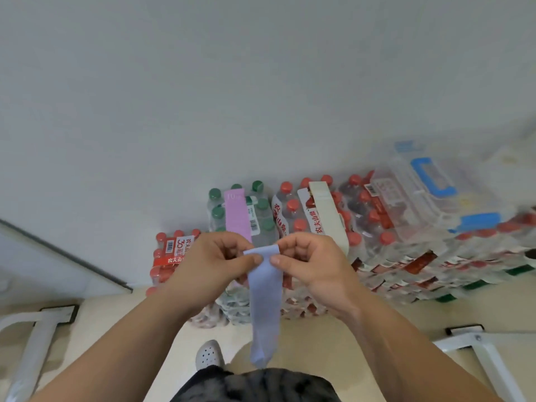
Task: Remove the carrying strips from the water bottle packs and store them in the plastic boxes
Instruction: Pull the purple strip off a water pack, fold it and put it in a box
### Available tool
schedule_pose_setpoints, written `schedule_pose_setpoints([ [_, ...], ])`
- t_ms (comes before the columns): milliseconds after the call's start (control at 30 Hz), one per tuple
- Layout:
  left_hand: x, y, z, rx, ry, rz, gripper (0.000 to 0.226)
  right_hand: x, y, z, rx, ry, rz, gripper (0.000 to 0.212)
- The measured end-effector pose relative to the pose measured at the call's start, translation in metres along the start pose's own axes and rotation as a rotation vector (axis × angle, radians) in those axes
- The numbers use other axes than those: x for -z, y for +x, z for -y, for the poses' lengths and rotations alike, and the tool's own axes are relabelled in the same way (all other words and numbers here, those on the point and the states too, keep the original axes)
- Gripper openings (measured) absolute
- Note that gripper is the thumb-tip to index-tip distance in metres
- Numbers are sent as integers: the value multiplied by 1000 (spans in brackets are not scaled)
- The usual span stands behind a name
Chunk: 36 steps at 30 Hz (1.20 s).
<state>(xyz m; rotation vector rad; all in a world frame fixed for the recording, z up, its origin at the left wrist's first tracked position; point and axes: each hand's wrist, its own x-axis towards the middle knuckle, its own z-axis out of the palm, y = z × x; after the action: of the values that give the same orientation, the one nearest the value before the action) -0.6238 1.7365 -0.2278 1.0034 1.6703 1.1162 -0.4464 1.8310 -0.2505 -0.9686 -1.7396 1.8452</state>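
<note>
Both hands pinch the top of a pale blue strip [265, 300]: left hand [213, 265], right hand [311, 264]; it hangs before stacked bottle packs [290, 221].

Bright, even, soft light; wide-angle bending and blur toward edges.

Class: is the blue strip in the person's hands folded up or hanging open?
Hanging open: both hands pinch the blue strip at its top edge, and the rest drops straight down, unfolded.
</note>
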Motion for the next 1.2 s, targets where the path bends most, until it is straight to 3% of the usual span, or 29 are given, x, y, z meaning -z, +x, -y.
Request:
schedule_pose_setpoints([
  [267, -63, 48, -24, 13, 49, 9, 13, 75, 16, 4, -26, -143, -73, 4],
  [467, -84, 120, 7, 108, 166, -29, 13, 100, 78, -23, -140, -301, -174, 17],
  [767, -74, 213, 25, 103, 262, -4, 10, 113, 154, -31, -242, -336, -273, 15],
  [1200, -57, 294, 31, 20, 638, 50, 12, 111, 233, -40, -295, -717, -340, 15],
])
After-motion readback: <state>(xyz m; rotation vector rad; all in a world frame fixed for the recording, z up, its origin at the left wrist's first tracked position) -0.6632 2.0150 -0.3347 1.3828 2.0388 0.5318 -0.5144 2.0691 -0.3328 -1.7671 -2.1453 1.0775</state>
